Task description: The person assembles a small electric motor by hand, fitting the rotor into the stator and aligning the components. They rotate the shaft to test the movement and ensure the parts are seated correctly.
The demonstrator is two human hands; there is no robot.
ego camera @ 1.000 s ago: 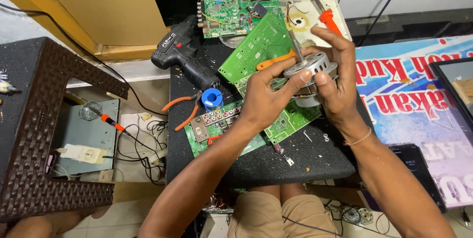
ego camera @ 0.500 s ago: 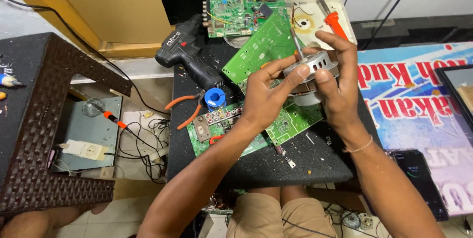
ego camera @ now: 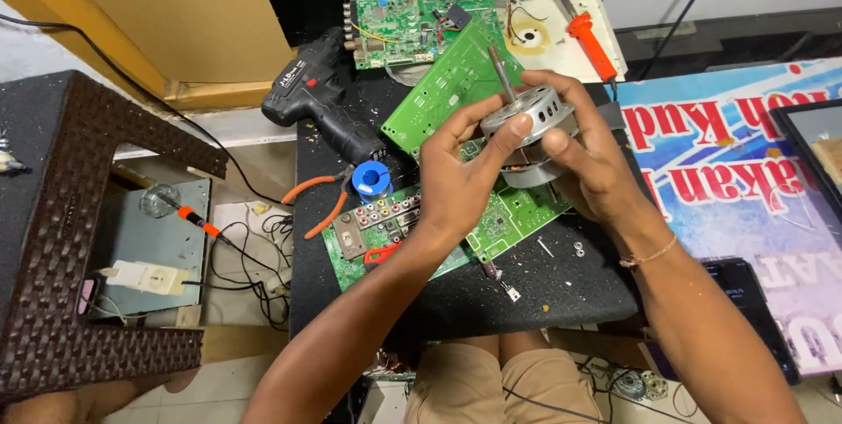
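Both hands hold the small silver motor (ego camera: 531, 130) up over the green circuit boards (ego camera: 491, 222) on the black surface (ego camera: 561, 288). The left hand (ego camera: 460, 183) closes on its near side, thumb pressed on the rim; the right hand (ego camera: 588, 165) cups the far side, fingers curled round. I'd keep it level, shaft (ego camera: 502, 73) pointing up, and turn it slowly over the boards
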